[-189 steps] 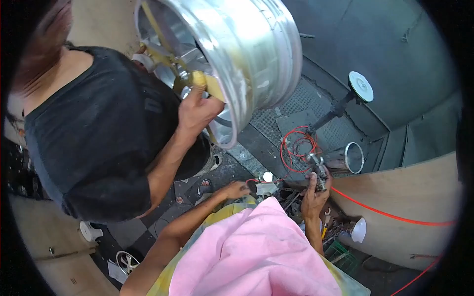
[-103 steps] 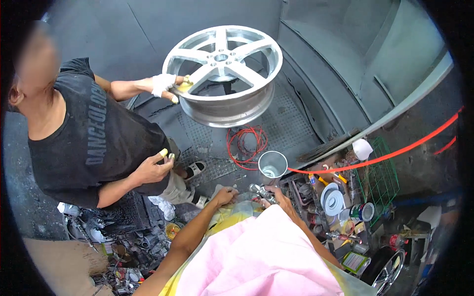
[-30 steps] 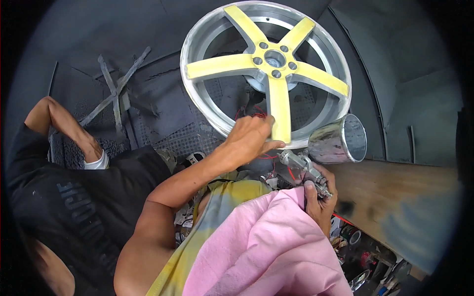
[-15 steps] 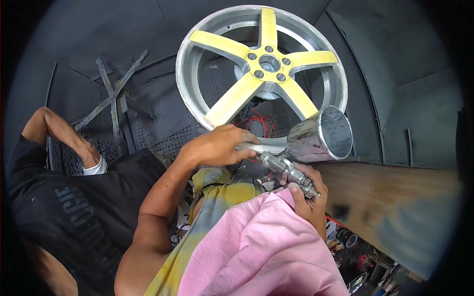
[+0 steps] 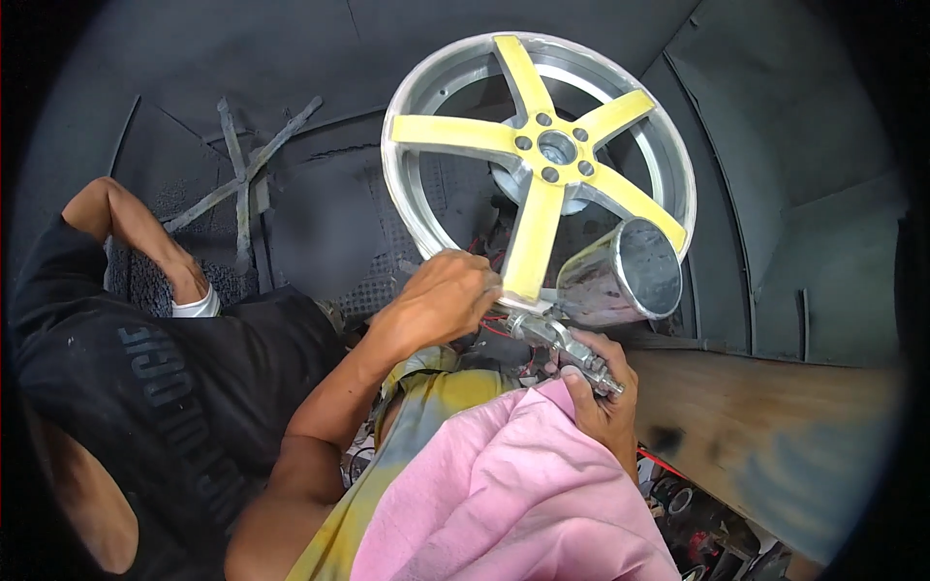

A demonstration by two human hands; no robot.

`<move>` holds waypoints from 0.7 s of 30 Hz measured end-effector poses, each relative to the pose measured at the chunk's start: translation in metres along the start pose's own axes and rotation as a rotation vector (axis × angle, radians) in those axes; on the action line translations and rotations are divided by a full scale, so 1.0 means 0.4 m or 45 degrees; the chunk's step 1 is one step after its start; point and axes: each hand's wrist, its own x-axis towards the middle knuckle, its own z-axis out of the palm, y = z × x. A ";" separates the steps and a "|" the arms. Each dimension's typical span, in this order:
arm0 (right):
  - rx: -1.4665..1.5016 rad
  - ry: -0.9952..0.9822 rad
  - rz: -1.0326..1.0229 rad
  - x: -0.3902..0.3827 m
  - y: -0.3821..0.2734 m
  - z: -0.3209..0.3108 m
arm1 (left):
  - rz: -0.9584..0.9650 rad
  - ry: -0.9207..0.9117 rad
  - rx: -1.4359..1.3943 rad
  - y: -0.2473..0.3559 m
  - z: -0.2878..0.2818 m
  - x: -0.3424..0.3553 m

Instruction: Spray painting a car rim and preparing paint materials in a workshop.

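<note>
A five-spoke wheel rim with yellow spoke faces and a bare silvery barrel stands tilted ahead of me on a round support behind its hub. My left hand has its fingers curled over the near edge of the rim, beside the end of the lowest spoke; some fingertips are hidden. In my right hand is a metal spray gun, held by its body just below the rim. The gun's stained metal cup tips to the right, its round end overlapping the lower right of the rim.
Pink cloth hangs over my front. At left, another person in a black shirt bends close to my arm. A grey cross-shaped stand is beyond them. A brown board lies at right, above cluttered shelves; dark panels surround the wheel.
The wheel has turned counterclockwise, one spoke swinging from lower left to near the bottom, beside my left hand. The left hand's fingers have curled in more. The spray gun stays in my right hand.
</note>
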 end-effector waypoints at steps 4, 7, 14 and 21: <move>-0.012 0.051 -0.064 -0.019 0.008 0.001 | 0.144 0.004 -0.167 -0.026 0.013 -0.007; 0.037 0.125 0.033 -0.026 0.005 0.014 | -0.024 0.005 0.102 -0.091 -0.068 -0.016; -0.016 0.080 -0.049 -0.032 0.019 0.009 | -0.080 0.044 0.243 -0.097 -0.035 -0.002; 0.061 0.165 -0.006 -0.031 -0.012 0.027 | 0.326 0.260 -0.170 -0.004 0.143 0.011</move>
